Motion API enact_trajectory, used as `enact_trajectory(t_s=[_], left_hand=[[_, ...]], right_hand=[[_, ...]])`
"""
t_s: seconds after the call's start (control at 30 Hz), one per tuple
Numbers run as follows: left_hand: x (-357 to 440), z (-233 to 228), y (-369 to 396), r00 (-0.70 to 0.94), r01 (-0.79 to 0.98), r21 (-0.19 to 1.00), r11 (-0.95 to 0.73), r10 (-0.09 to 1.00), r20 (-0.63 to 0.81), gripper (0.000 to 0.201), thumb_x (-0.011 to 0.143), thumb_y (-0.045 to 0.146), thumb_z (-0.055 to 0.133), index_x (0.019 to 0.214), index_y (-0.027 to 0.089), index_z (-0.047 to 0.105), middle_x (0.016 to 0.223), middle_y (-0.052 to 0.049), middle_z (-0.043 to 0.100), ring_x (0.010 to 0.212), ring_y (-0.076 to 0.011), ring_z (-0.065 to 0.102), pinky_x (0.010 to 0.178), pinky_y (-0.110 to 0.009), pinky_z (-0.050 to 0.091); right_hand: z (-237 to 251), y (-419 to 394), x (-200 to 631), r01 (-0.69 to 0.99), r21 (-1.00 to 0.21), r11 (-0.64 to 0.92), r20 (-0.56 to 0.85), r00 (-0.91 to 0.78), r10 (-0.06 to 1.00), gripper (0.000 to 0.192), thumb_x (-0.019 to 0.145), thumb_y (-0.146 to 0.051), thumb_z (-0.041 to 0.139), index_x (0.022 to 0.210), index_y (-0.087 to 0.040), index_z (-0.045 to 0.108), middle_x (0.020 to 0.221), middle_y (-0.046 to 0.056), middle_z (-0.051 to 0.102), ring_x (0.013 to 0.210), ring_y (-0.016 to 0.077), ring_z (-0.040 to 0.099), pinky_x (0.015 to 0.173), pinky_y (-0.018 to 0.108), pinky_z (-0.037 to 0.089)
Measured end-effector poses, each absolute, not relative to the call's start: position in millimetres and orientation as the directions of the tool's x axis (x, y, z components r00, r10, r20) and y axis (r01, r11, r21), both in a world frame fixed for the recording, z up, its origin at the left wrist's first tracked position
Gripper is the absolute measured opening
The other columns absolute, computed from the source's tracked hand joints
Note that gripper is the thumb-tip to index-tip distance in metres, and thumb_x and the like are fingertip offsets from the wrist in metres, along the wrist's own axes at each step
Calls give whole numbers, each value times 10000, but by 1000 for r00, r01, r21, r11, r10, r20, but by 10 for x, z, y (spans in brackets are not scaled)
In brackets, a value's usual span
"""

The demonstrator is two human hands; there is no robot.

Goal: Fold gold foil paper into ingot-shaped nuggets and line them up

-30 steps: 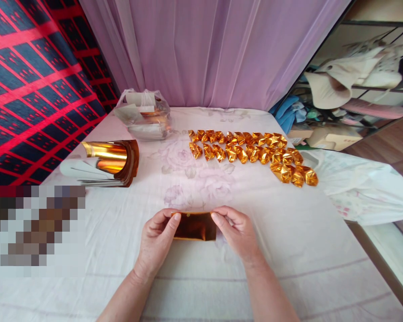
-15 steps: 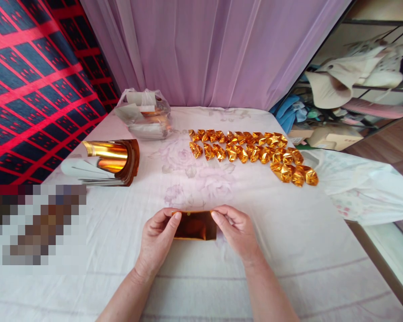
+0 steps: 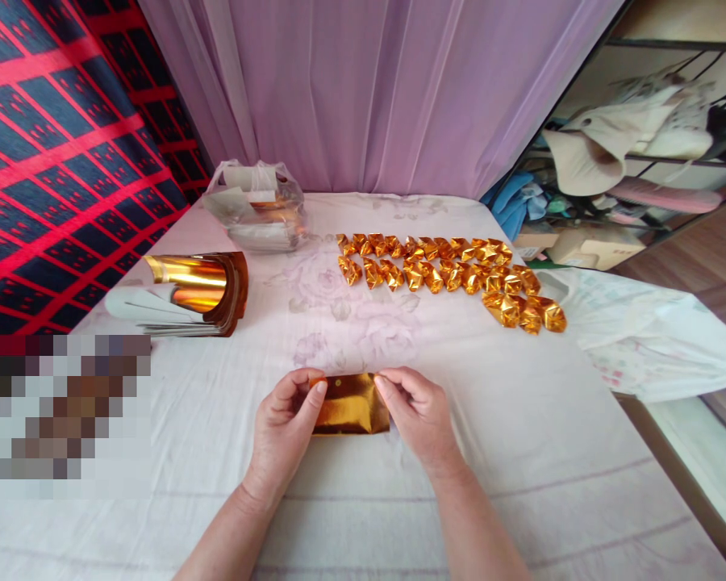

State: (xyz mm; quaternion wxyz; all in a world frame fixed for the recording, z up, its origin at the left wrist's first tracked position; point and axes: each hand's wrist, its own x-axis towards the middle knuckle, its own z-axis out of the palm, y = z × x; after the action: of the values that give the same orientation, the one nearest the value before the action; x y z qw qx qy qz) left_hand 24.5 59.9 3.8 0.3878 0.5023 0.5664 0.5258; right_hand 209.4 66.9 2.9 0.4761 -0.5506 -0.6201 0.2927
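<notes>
Between my two hands is a folded rectangle of shiny gold foil paper [image 3: 352, 407], its long side running left to right. My left hand [image 3: 287, 424] pinches its upper left corner between thumb and fingers. At the upper right corner, my right hand [image 3: 420, 420] grips it in the same way. Beyond the hands, to the right, several folded gold foil pieces [image 3: 453, 274] lie in rows on the cloth. A curled stack of gold foil sheets [image 3: 199, 284] with pale undersides rests to the left.
A clear plastic bag [image 3: 260, 214] of more sheets stands at the back left of the cloth-covered table [image 3: 218, 516]. A white plastic bag [image 3: 659, 331] hangs at the right edge. Shelves with a pale hat [image 3: 593, 153] rise at the right; a purple curtain [image 3: 363, 97] hangs behind.
The foil paper has tilted slightly, so its face now shines brighter gold. My right hand has shifted a little left and up. Both hands keep their hold.
</notes>
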Motion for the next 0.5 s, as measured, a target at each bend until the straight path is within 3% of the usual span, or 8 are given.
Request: enact_trajectory(t_s=[0.13, 0.27, 0.5], left_hand=[[203, -14, 594, -171, 415, 903, -109, 966, 195, 232, 849, 329, 621, 1049, 212, 620, 685, 41, 598, 603, -116, 566, 606, -223, 482], [153, -47, 621, -105, 638, 750, -174, 945, 309, 214, 850, 332, 604, 1027, 227, 664, 747, -1, 628, 726, -169, 611, 717, -298, 500], [147, -34, 661, 6, 786, 587, -195, 951, 309, 196, 870, 327, 557, 972, 236, 697, 786, -34, 697, 755, -211, 630, 736, -340, 490]], right_hand=[[-6, 671, 2084, 497, -828, 260, 331, 58, 942, 158, 887, -253, 577, 816, -208, 711, 734, 11, 710, 630, 133, 628, 619, 233, 480], [-39, 683, 2079, 594, -765, 250, 347, 51, 937, 172, 891, -256, 561, 821, -226, 716, 751, 24, 726, 673, 156, 655, 659, 259, 490], [-56, 692, 2059, 738, -632, 239, 385, 31, 923, 197, 886, -223, 558, 756, -234, 705, 741, 30, 706, 721, 178, 639, 708, 293, 466]])
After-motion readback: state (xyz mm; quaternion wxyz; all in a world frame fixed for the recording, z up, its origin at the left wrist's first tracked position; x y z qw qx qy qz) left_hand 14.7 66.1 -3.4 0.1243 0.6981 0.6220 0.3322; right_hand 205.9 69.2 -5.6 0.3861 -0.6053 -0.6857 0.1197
